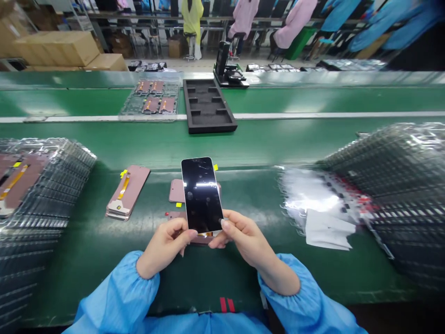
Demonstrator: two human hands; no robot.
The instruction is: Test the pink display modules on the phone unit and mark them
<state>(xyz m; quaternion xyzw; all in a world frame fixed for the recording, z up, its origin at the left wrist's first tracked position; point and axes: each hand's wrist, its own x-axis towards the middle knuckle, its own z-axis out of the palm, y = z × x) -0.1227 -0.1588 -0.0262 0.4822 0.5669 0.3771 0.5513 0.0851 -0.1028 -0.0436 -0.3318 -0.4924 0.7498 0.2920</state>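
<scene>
A phone screen [202, 195] with a glossy black face and a pale edge is held up over the green bench, tilted toward me. My left hand [170, 241] pinches its lower left corner between thumb and fingers. At the lower right corner, my right hand [243, 236] grips it the same way. Beneath and behind it lie pinkish phone panels [176, 190] with yellow tabs, partly hidden by the screen. To the left sits a small stack of pinkish panels [128, 190], the top one showing an orange flex cable.
Tall stacks of clear plastic trays stand at the left [69, 167] and right [410, 162]. A white cloth [328, 229] lies by the right stack. Farther back are a black compartment tray [208, 105], a clear tray with panels [156, 95] and a black fixture [229, 69].
</scene>
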